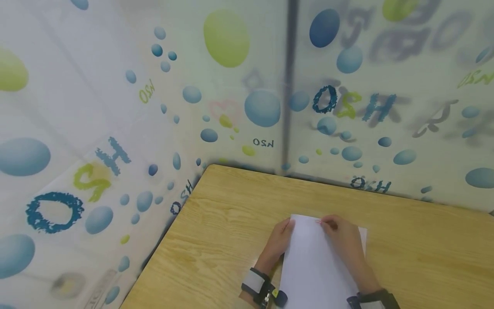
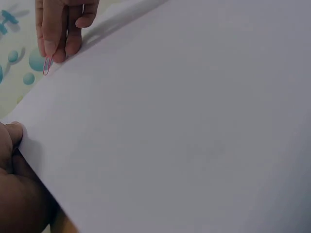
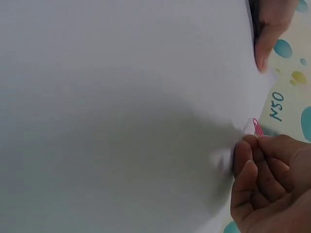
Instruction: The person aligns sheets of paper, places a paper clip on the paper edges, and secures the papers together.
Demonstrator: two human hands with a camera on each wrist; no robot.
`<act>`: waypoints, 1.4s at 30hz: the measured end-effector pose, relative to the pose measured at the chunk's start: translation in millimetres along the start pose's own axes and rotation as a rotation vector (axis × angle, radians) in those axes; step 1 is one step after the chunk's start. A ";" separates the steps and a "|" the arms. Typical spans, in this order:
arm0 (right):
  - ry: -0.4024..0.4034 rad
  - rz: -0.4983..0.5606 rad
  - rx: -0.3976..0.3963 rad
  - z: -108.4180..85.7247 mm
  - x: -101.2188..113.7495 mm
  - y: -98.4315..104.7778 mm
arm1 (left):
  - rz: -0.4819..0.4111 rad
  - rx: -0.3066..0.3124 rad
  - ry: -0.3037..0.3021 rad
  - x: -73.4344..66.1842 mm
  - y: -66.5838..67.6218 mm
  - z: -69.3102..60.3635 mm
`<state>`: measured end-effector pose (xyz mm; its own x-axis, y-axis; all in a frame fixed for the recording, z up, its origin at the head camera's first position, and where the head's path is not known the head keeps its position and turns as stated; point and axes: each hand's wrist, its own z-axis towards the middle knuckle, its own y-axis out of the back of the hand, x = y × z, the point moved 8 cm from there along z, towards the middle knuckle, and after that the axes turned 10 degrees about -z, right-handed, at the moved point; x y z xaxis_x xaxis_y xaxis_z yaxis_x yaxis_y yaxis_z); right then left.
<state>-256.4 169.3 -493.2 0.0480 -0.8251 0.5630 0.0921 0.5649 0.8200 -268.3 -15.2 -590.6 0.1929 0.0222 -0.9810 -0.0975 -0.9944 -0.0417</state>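
Observation:
White paper [image 1: 308, 266] is held up over the wooden table, filling most of both wrist views. My left hand [image 1: 278, 238] grips its far left corner, the thumb [image 2: 14, 133] lying on top and the other fingers mostly hidden beneath. At the far edge, my right hand [image 1: 345, 242] pinches a small pinkish-red paper clip [image 2: 47, 67] between thumb and fingertips. In the right wrist view the clip's looped end [image 3: 255, 125] sticks out past the fingertips, right at the paper's edge. Whether the clip has slid onto the paper, I cannot tell.
The wooden table [image 1: 216, 214] extends on both sides of the paper. Its far and left edges meet pale walls [image 1: 231, 150] printed with blue and green bubbles and H2O lettering. Each wrist wears a strap [image 1: 254, 281] with a camera.

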 end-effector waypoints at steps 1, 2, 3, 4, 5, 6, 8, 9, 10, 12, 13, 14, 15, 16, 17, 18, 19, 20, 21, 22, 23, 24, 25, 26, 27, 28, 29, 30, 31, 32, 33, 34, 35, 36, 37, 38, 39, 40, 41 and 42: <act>0.015 -0.027 0.002 -0.7 3.7 -3.3 | -0.003 0.001 0.001 -0.2 -0.1 0.2; 0.032 -0.054 0.004 -1.1 7.3 -6.5 | -0.009 0.002 0.002 -0.5 -0.4 0.3; 0.049 -0.081 0.005 -1.4 10.0 -9.8 | -0.014 0.003 0.004 -0.7 -0.5 0.4; 0.062 -0.105 0.005 -1.5 12.2 -12.7 | -0.019 0.003 0.006 -1.0 -0.5 0.4; 0.072 -0.124 0.005 -1.8 13.6 -15.3 | -0.023 0.002 0.008 -1.3 -0.6 0.3; 0.076 -0.132 0.006 -1.8 14.5 -17.2 | -0.026 0.002 0.007 -1.7 -0.6 0.3; 0.074 -0.141 0.009 -2.0 15.3 -19.8 | -0.029 0.000 0.006 -2.0 -0.5 0.5; 0.074 -0.138 0.004 -2.2 15.6 -20.0 | -0.031 0.001 0.005 -2.2 -0.5 0.5; 0.069 -0.132 0.001 -2.3 15.3 -20.1 | -0.031 -0.001 0.005 -2.2 -0.4 0.5; 0.054 -0.117 -0.005 -2.0 13.2 -19.7 | -0.034 0.001 0.004 -2.6 -0.6 0.4; 0.047 -0.108 -0.012 -1.6 11.8 -19.2 | -0.036 0.002 0.006 -2.5 -0.6 0.4; 0.040 -0.094 -0.019 -1.1 10.2 -18.3 | -0.037 0.003 0.007 -2.7 -0.7 0.2; 0.033 -0.081 -0.026 -0.5 8.4 -17.4 | -0.036 0.003 0.009 -2.7 -0.6 0.0; 0.024 -0.065 -0.029 0.1 6.3 -16.8 | -0.034 0.003 0.011 -2.5 -0.6 -0.1; 0.016 -0.048 -0.029 0.8 4.4 -15.9 | -0.032 0.004 0.011 -2.6 -0.6 -0.1; 0.011 -0.031 -0.027 1.3 2.9 -15.2 | -0.030 0.002 0.012 -2.3 -0.5 -0.1; 0.004 -0.010 -0.024 1.8 1.8 -14.2 | -0.029 0.003 0.011 -2.0 -0.5 0.0; -0.002 0.007 -0.018 2.2 0.7 -13.6 | -0.027 0.003 0.011 -1.7 -0.5 0.1; -0.005 0.026 -0.010 2.6 0.0 -13.2 | -0.026 0.002 0.008 -1.6 -0.5 0.2; -0.006 0.046 -0.001 2.9 -0.6 -12.9 | -0.025 0.003 0.006 -1.3 -0.6 0.3; -0.004 0.064 0.010 3.1 -0.6 -12.3 | -0.024 0.004 0.003 -1.1 -0.5 0.4; 0.001 0.079 0.023 3.5 -0.4 -12.1 | -0.024 0.006 0.002 -0.7 -0.6 0.6; 0.010 0.091 0.037 3.8 0.4 -11.9 | -0.022 0.006 0.000 -0.2 -0.6 0.9; 0.024 0.094 0.053 3.8 1.6 -11.7 | -0.018 0.006 0.000 0.3 -0.4 1.0; 0.044 0.097 0.071 3.8 3.3 -11.7 | -0.016 0.005 0.001 0.9 -0.2 1.1; 0.065 0.095 0.089 3.7 5.1 -11.8 | -0.013 0.006 0.003 1.7 -0.1 1.2; 0.088 0.096 0.115 3.2 7.5 -12.2 | -0.011 0.008 0.004 2.1 -0.1 1.2; 0.110 0.099 0.140 3.0 9.6 -13.1 | -0.010 0.008 0.005 2.5 -0.1 1.0; 0.130 0.104 0.165 2.5 11.9 -13.9 | -0.010 0.008 0.005 2.8 0.0 0.8; 0.146 0.111 0.185 1.9 13.7 -14.6 | -0.008 0.008 0.004 2.9 0.2 0.7; 0.155 0.125 0.205 1.7 15.0 -15.7 | -0.008 0.009 0.003 2.8 0.1 0.5; 0.161 0.136 0.220 1.6 16.1 -16.6 | -0.009 0.009 0.001 2.6 -0.1 0.4; 0.163 0.149 0.229 1.4 16.7 -17.1 | -0.009 0.008 0.000 2.3 0.0 0.2; 0.154 0.161 0.234 1.7 16.3 -18.0 | -0.009 0.007 -0.005 2.0 -0.1 0.2; 0.142 0.174 0.240 1.7 15.7 -18.9 | -0.010 0.006 -0.005 2.0 -0.2 0.3; 0.134 0.187 0.247 1.8 15.4 -19.8 | -0.011 0.005 -0.008 1.5 -0.3 0.2; 0.118 0.203 0.257 1.9 14.5 -21.0 | -0.012 0.007 -0.010 1.2 -0.6 0.2; 0.102 0.218 0.266 1.7 13.6 -22.1 | -0.014 0.007 -0.013 0.9 -0.6 0.2; 0.084 0.237 0.279 1.4 12.7 -23.2 | -0.013 0.008 -0.017 0.2 -0.7 0.0; 0.066 0.256 0.296 1.3 12.0 -24.8 | -0.013 0.011 -0.024 -0.7 -0.8 -0.2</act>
<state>-259.4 145.5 -506.6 0.0971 -0.6510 0.7529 -0.2217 0.7233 0.6540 -268.1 -14.4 -589.8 0.1706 0.0375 -0.9846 -0.1055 -0.9928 -0.0561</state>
